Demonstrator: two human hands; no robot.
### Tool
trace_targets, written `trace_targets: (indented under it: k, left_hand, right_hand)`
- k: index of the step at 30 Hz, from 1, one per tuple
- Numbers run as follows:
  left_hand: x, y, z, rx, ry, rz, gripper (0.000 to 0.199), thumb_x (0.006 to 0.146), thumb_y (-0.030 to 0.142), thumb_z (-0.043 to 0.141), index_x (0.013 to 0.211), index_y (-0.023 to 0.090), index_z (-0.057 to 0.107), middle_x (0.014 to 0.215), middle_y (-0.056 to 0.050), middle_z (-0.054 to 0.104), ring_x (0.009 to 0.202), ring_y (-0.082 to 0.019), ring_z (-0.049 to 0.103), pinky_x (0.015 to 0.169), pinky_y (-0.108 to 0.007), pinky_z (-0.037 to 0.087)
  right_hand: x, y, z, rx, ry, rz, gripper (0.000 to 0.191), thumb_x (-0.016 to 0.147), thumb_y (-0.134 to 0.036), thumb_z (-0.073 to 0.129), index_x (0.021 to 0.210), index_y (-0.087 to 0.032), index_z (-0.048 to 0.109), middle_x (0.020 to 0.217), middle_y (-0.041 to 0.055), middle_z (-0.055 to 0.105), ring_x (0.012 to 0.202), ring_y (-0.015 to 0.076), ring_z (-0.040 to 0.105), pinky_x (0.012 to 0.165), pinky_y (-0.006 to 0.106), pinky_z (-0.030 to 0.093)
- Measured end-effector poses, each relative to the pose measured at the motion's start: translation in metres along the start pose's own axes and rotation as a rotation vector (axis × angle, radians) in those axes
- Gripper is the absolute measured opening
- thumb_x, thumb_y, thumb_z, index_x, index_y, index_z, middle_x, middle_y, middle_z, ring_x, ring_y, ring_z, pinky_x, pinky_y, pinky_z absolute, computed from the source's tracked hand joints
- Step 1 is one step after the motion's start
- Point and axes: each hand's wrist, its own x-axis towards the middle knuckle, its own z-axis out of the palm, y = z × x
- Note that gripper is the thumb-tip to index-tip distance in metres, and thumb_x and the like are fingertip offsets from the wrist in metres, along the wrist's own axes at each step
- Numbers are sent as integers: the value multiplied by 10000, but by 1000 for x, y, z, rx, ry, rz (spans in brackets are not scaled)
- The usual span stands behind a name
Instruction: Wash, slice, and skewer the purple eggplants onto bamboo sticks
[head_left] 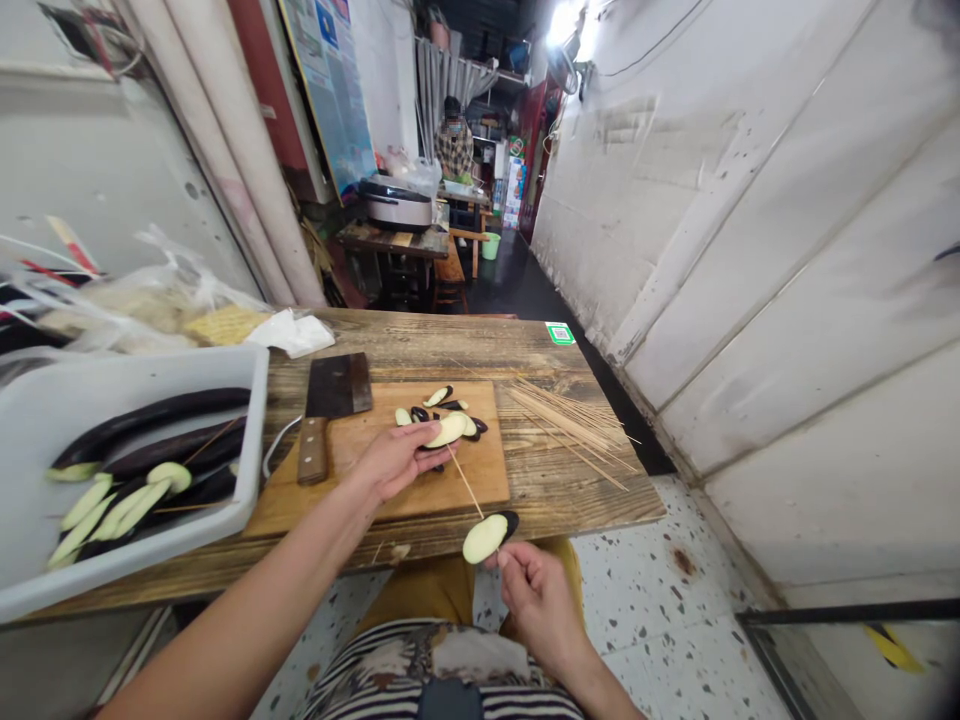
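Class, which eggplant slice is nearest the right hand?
The skewered one by that hand; others lie on the board, in the tray, or in the left hand.

left hand (394,460): eggplant slice (448,430) | right hand (540,600): bamboo skewer (466,483), speared slice (486,537) | over cutting board (480,470)

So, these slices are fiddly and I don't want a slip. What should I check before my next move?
1. Cleaver lying on the cutting board, apart from the left hand: ok.
2. Right hand pinching the bamboo skewer: ok.
3. Eggplant slice on the skewer near that hand: ok.
4. Left hand holding a second eggplant slice: ok.
5. Skewer tip through that second slice: cannot tell, the contact is hard to see.
6. Spare skewers lying on the wooden table: ok.
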Motion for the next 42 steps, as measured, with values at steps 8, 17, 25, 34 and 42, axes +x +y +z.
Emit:
trace_targets:
  k: [8,17,25,34,42]
  left_hand:
    - [-2,-1,6,-21,12,-42,136,814,40,527,910,48,623,881,-157,709,753,-233,697,659,-310,596]
    - [-3,-6,14,-51,75,100,123,818,55,529,798,60,650,836,-113,711,727,-172,681,722,-341,591]
    - [-5,-7,11,-68,56,71,124,797,34,547,798,55,669,842,-110,713,755,-173,673,726,-358,592]
    - [-6,-6,13,-62,69,57,114,787,33,553,813,50,663,881,-135,711,776,-188,676,764,-393,582]
    - [-10,-5,16,-41,75,28,106,774,34,563,815,61,657,893,-148,710,784,-201,682,777,-397,574]
  right_hand:
    - [7,7,5,24,12,-18,309,889,-391,463,825,-131,616,499,-81,294,449,79,250,418,207,184]
    - [3,-2,10,-23,-10,14,363,886,-428,449,819,-120,629,490,-70,337,436,78,267,406,202,196]
    - [3,2,13,-35,29,0,369,893,-426,431,840,-119,629,496,-69,328,444,83,268,407,203,194]
    - [6,2,14,-129,72,-60,362,900,-396,423,830,-121,648,519,-52,357,478,97,314,432,207,237]
    - [8,2,15,-209,104,-89,372,905,-400,412,813,-123,642,533,-45,362,486,104,322,435,213,234]
